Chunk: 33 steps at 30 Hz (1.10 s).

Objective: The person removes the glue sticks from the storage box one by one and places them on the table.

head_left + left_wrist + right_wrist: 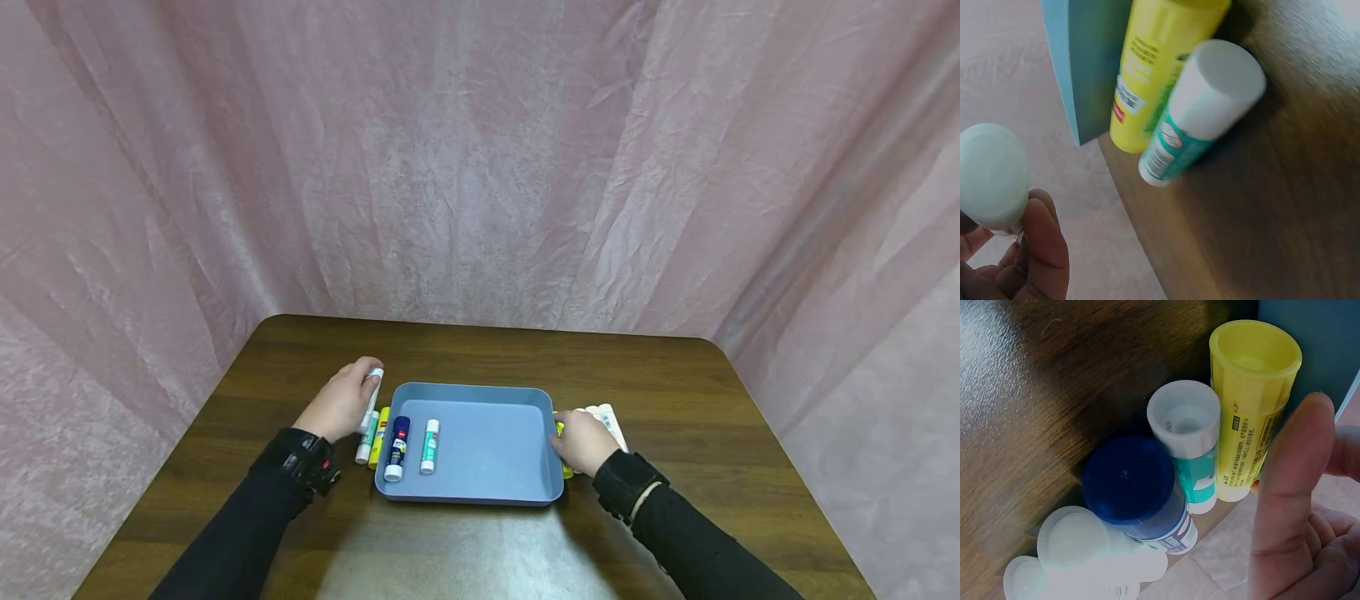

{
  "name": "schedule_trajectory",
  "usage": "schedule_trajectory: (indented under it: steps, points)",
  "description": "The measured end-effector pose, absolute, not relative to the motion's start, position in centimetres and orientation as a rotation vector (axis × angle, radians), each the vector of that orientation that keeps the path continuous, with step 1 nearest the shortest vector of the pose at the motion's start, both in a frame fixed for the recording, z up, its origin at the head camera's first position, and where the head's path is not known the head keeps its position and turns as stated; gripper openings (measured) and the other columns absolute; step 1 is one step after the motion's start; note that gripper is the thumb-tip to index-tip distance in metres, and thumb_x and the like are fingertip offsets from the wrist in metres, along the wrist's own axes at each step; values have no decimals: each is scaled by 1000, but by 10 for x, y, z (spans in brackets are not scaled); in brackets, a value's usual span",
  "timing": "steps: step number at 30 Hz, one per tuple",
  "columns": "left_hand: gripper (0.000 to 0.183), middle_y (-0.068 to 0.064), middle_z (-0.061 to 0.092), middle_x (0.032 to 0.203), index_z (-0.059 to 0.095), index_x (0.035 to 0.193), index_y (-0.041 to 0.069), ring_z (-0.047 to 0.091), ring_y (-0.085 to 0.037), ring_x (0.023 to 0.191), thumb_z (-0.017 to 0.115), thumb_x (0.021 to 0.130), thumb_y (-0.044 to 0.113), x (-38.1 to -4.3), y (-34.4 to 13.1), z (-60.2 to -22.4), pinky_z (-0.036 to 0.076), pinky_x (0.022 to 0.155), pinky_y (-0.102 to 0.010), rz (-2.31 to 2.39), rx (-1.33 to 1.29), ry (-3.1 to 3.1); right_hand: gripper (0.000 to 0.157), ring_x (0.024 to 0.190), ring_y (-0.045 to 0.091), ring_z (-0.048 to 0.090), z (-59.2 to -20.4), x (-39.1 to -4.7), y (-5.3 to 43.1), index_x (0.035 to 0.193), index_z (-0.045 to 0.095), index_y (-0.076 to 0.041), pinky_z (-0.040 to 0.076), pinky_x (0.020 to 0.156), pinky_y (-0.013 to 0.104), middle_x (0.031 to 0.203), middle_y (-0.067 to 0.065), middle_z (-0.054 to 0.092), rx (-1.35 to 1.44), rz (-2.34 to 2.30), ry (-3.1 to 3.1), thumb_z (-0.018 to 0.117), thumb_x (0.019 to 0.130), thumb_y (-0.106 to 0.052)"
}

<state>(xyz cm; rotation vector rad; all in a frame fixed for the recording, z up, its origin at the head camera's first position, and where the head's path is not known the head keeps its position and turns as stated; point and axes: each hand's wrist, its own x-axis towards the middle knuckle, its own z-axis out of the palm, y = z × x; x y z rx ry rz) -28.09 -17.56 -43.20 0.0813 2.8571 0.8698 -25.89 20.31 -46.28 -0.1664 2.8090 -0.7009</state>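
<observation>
My left hand [348, 400] holds a white glue stick [991, 175] between fingers and thumb, left of the blue tray [487, 493]. Below it on the table, a white-and-green glue stick [1200, 106] lies beside a yellow glue stick [1141, 81]. At the tray's right side is my right hand [583, 440], its thumb [1294, 481] straight and close to another yellow glue stick [1244, 419]. Beside that one lie a white-and-green glue stick [1191, 444], a dark blue-capped glue stick [1132, 484] and white glue sticks [1079, 544].
Inside the tray, a dark blue glue stick [397, 448] and a small white-and-green glue stick [430, 447] lie side by side at the left. The tray stands on a brown wooden table [637, 375], with a pink curtain [480, 167] hanging behind.
</observation>
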Motion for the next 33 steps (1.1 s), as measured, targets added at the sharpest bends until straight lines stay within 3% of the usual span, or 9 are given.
schedule_trajectory:
  steps: [10, 33]
  points:
    - [39, -24, 56, 137, 44, 145, 9, 58, -39, 122, 37, 111, 28, -285, -186, -443, 49, 102, -61, 797, 33, 2815, 41, 36, 8, 51, -464, -259, 204, 132, 63, 8, 44, 40, 23, 50, -1, 54, -171, -700, 2818, 67, 94, -10]
    - [37, -26, 58, 132, 45, 142, 8, 60, -37, 116, 38, 110, 25, -291, -198, -468, 52, 95, -58, 625, -78, 2709, 40, 38, 8, 52, -463, -257, 203, 130, 64, 8, 44, 40, 24, 51, -1, 56, -209, -711, 2837, 67, 93, -8]
